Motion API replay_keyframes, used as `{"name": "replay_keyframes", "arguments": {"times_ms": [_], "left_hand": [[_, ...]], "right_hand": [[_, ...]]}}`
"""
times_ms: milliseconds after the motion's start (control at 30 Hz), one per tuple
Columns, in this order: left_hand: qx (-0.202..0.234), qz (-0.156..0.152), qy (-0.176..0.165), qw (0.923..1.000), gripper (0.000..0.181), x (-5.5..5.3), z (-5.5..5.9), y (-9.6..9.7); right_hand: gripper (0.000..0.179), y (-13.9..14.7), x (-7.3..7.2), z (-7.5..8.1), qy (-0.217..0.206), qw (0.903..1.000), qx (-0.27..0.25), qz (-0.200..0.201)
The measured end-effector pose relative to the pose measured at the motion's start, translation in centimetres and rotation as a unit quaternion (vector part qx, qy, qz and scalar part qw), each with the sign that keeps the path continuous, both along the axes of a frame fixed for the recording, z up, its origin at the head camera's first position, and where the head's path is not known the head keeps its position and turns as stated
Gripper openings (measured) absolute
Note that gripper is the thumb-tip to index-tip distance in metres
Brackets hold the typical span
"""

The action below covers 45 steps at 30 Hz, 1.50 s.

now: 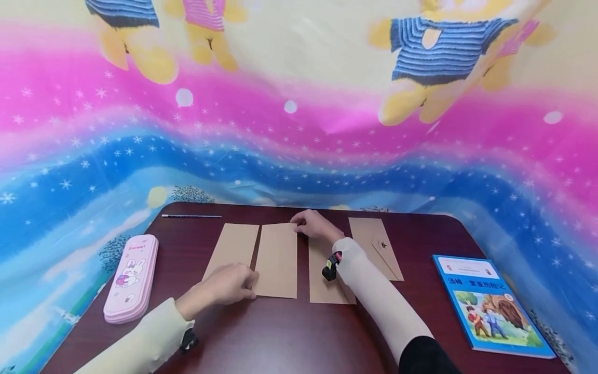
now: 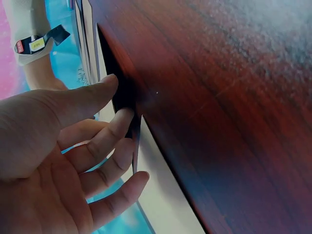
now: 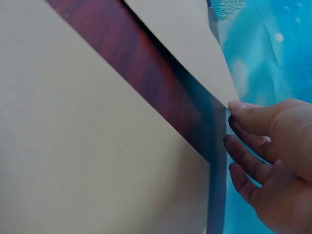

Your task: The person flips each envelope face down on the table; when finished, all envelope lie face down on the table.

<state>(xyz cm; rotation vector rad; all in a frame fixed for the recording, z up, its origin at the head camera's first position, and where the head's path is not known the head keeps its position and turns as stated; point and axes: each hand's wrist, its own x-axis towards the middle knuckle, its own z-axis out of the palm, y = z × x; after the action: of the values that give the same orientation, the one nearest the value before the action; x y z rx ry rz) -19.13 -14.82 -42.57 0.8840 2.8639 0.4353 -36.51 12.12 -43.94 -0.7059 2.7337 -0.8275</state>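
Note:
Several brown paper envelopes lie in a row on the dark red table. My right hand (image 1: 319,226) pinches the far right corner of the second envelope from the left (image 1: 279,259); the right wrist view shows thumb and forefinger on that raised corner. At the same envelope's near left corner, my left hand (image 1: 232,283) holds it between thumb and fingertips, with dark shadow under its edge in the left wrist view. The leftmost envelope (image 1: 235,244) lies partly beneath the left hand. My right forearm covers part of a third envelope (image 1: 322,293).
Far right in the row, an envelope (image 1: 366,234) shows a pointed flap with a small dark emblem. A pink pencil case (image 1: 132,280) stands at left, a pencil (image 1: 191,216) near the back edge. The blue book (image 1: 490,306) lies at right. A printed curtain (image 1: 299,135) hangs behind.

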Motion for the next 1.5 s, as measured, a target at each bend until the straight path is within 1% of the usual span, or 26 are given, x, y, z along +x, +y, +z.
{"name": "replay_keyframes", "arguments": {"times_ms": [67,167,267,400,500,600,633,667,700,833,933,1067,1200,1300,1433,1500], "left_hand": [[-0.006,-0.003,-0.002,1.0000,0.039,-0.1,-0.1,0.3],[-0.013,-0.002,-0.003,0.9999,0.039,-0.1,0.0,0.4],[-0.019,-0.002,0.006,0.9998,0.040,-0.2,0.1,0.3],[-0.021,-0.013,0.018,0.9995,0.036,-0.3,0.2,0.4],[-0.022,-0.016,0.024,0.9993,0.032,-0.4,0.3,0.5],[-0.023,-0.007,0.038,0.9990,0.028,-0.4,0.5,0.9],[-0.021,-0.006,0.044,0.9988,0.022,-0.4,0.5,1.1],[-0.016,-0.008,0.052,0.9985,0.016,-0.3,0.6,1.4],[-0.008,-0.012,0.057,0.9983,0.018,-0.2,0.7,1.7],[0.027,-0.042,0.069,0.9963,0.046,0.1,1.2,3.1],[0.044,-0.058,0.057,0.9957,0.046,0.3,1.7,4.3],[0.057,-0.066,0.041,0.9954,0.047,0.2,1.9,5.7],[0.057,-0.075,0.033,0.9950,0.048,-0.2,1.7,7.1],[0.049,-0.086,0.039,0.9943,0.048,-0.5,1.3,8.3],[0.035,-0.098,0.047,0.9935,0.051,-0.9,0.8,9.9],[0.026,-0.096,0.049,0.9938,0.055,-1.0,0.4,10.5]], "right_hand": [[0.033,-0.1,0.1,-0.4,0.004,0.9999,0.012,-0.002],[0.034,-0.4,0.2,-0.6,0.007,0.9996,0.028,-0.005],[0.034,-0.8,0.2,-0.7,0.015,0.9989,0.044,-0.011],[0.031,-0.8,0.3,-0.7,0.031,0.9969,0.070,-0.020],[0.033,-0.5,0.3,-0.6,0.039,0.9960,0.079,-0.006],[0.035,0.2,0.3,-0.2,0.043,0.9966,0.070,0.009],[0.035,0.6,0.3,0.1,0.043,0.9969,0.065,0.012],[0.035,1.0,0.3,0.3,0.040,0.9973,0.059,0.013],[0.035,1.5,0.4,0.7,0.035,0.9979,0.053,0.014],[0.037,3.6,0.8,2.2,0.019,0.9990,0.033,0.024],[0.039,5.2,0.9,3.0,0.024,0.9984,0.037,0.035],[0.039,7.3,1.1,3.5,0.037,0.9972,0.058,0.028],[0.039,8.9,1.6,3.8,0.033,0.9972,0.062,0.027],[0.039,10.0,2.0,4.0,0.025,0.9975,0.062,0.021],[0.039,11.6,2.4,4.4,0.014,0.9980,0.062,-0.004],[0.039,12.2,2.5,4.5,0.009,0.9982,0.059,-0.010]]}}
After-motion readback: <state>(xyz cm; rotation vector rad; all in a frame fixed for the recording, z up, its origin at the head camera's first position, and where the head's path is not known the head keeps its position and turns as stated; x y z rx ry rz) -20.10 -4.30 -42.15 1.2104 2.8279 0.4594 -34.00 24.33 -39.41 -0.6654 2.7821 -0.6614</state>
